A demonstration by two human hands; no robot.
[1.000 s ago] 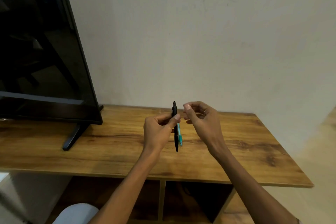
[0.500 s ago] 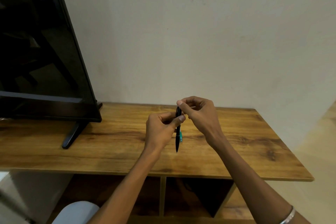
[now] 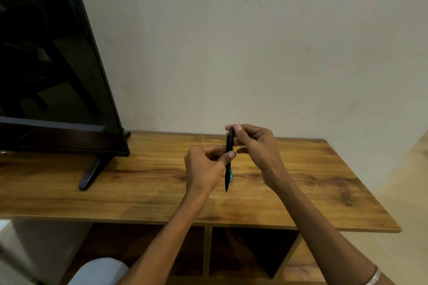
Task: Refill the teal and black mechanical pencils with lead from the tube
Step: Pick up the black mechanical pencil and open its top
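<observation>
The black pencil point(image 3: 229, 159) is held upright above the table point(image 3: 143, 183), its long axis near vertical and its fine tip pointing down toward the wood. It is gripped at mid-barrel by the left hand point(image 3: 205, 169), whose fingers are curled round it with the thumb laid across the front. The top end is pinched by the right hand point(image 3: 254, 146) between thumb and forefinger, the other fingers curled loosely behind. What the right hand's grip has hold of beyond the pencil's cap end cannot be told.

The teal pencil point(image 3: 231, 174) is seen only as a short stretch just behind and beside the black barrel, below the left thumb; it runs parallel, tip down as well. Whether it is also clasped by the left hand cannot be told for certain, though it hangs clear of the table.

The black barrel is slim, round and matt, tapering to a narrow point. The teal one appears glossy, with a thin metal tip.

The table is a wooden board with strong brown grain and knots, set against a plain pale wall point(image 3: 254, 53). Below it, open compartments point(image 3: 250, 252) divided by a wooden upright are seen; their contents are too dark to make out. A black screen point(image 3: 53, 76) on a slanted foot stands at the table's left end, well apart from the hands. A metal bangle point(image 3: 373, 276) is worn on the right wrist.
</observation>
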